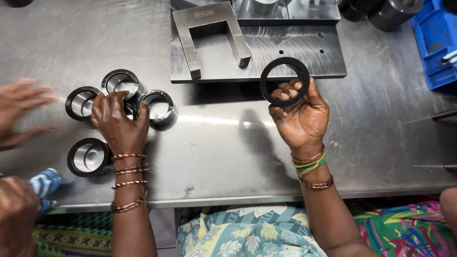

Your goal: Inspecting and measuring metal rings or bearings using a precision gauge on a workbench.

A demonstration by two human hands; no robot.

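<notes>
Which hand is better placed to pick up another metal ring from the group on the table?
Left. The left hand already rests on the grouped metal rings; the right hand holds a black ring up, apart from them.

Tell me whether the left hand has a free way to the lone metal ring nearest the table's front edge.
Probably yes. The left hand rests on the ring cluster, and the lone ring lies just beside its wrist with nothing over it.

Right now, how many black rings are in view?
5: one thin ring held up by the right hand; three clustered at the left hand; one nearer. Another may be hidden under that hand.
</notes>
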